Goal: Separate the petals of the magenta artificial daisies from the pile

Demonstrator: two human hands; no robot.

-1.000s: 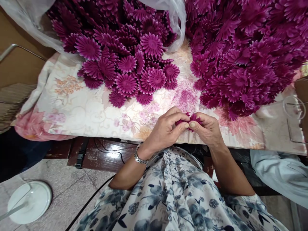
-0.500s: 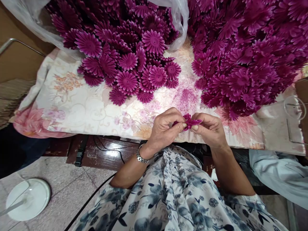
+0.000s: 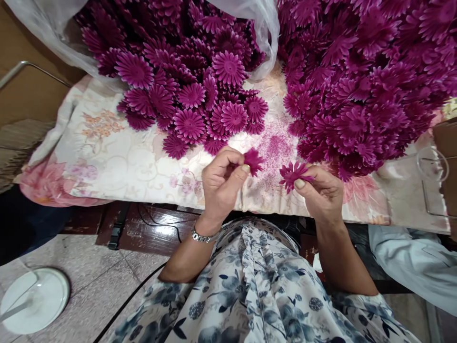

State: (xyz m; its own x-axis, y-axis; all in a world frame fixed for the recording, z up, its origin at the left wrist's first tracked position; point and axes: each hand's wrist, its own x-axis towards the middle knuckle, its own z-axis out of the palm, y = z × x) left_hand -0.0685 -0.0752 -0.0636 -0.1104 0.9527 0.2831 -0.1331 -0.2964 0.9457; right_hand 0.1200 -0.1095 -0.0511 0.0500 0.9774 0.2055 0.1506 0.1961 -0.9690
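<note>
Between the thumb and fingers of my left hand is a magenta artificial flower head, pinched at its edge. My right hand pinches another artificial flower head by its petals. A gap separates the two pieces, and both are held above the front of the cloth-covered table. Beyond my left hand, a pile of magenta flower heads spills from a clear plastic bag. A larger heap of the same flowers lies beyond my right hand.
A floral cloth covers the table, with purple specks scattered between the piles. At the right edge are a clear ring and a bent wire. A round white base stands on the floor at lower left.
My hands have moved apart, left hand to the left and right hand slightly to the right. The petals held together between them are now two separate flower heads, one in each hand.
</note>
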